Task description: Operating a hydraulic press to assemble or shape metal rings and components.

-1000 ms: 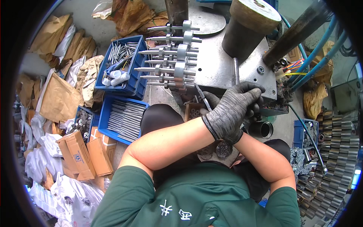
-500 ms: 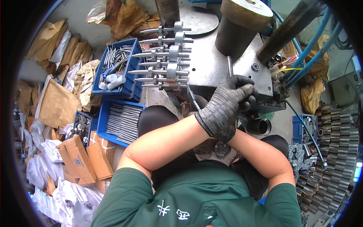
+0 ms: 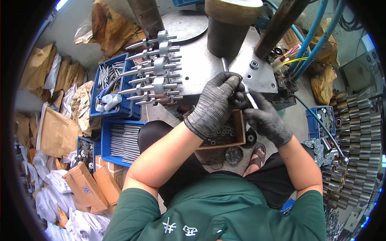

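Both hands wear grey-black knitted gloves. My left hand (image 3: 213, 104) is closed at the near edge of a steel press plate (image 3: 197, 82), its thumb and fingers pinched together; what lies inside them is hidden. A metal rod (image 3: 224, 65) shows just beyond these fingers, below the dark ram (image 3: 227, 36). My right hand (image 3: 267, 120) grips a slim metal shaft (image 3: 251, 98), tilted, its far end close to my left fingertips; whether they touch it I cannot tell. On the plate's left side lie several shafts with thick rings (image 3: 159, 64).
A wooden box (image 3: 240, 130) of small rings sits below my hands. At left stand blue bins, one with shafts (image 3: 124, 138), beside cardboard (image 3: 84, 186). Rows of metal cylinders (image 3: 354, 132) line the right. A small bearing (image 3: 253, 64) lies on the plate beside steel columns.
My right hand has come out from behind the left and moved right, with the shaft now showing in it. My left hand stays near the rod. The whole view has shifted.
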Demonstrator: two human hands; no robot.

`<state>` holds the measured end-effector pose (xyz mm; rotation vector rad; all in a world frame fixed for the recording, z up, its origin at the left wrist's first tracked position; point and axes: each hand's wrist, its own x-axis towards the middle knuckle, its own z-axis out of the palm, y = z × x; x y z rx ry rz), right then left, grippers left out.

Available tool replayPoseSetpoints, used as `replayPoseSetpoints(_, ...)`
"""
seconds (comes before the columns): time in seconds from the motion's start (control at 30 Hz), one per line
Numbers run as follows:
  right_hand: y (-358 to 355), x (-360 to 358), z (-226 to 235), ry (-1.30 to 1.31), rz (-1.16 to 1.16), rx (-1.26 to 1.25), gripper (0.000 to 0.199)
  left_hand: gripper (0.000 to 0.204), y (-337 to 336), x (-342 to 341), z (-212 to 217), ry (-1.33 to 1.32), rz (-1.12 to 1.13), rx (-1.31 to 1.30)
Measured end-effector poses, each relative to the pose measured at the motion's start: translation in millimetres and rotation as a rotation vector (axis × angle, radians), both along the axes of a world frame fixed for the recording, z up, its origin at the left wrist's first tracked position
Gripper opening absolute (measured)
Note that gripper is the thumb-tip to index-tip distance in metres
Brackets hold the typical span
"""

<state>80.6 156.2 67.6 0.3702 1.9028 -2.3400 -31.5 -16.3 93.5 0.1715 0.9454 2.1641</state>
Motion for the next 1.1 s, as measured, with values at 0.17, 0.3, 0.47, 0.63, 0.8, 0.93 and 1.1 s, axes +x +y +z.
replayPoseSetpoints(0.17,23,26,46,0.184,-0.112,0.433,0.074,0.022,7,5,10,-0.151,-0.028,-0.068)
replayPoseSetpoints(0.3,28,33,67,0.365,-0.113,1.097,0.067,0.020,16,0,0,-0.184,-0.061,-0.066)
replayPoseSetpoints(0.47,33,33,64,0.510,-0.099,1.385,0.060,0.010,22,-3,-14,-0.197,-0.090,-0.135)
replayPoseSetpoints(0.63,38,31,60,0.592,-0.088,1.466,0.066,0.009,24,-1,-16,-0.154,-0.105,-0.172)
replayPoseSetpoints(0.8,38,27,60,0.611,-0.083,1.453,0.067,0.013,24,-3,-28,0.146,-0.094,-0.238)
replayPoseSetpoints(0.93,39,27,60,0.617,-0.069,1.476,0.067,0.014,23,2,-9,-0.089,-0.110,-0.216)
replayPoseSetpoints(1.1,38,26,59,0.628,-0.057,1.490,0.066,0.013,21,3,-10,-0.074,-0.097,-0.225)
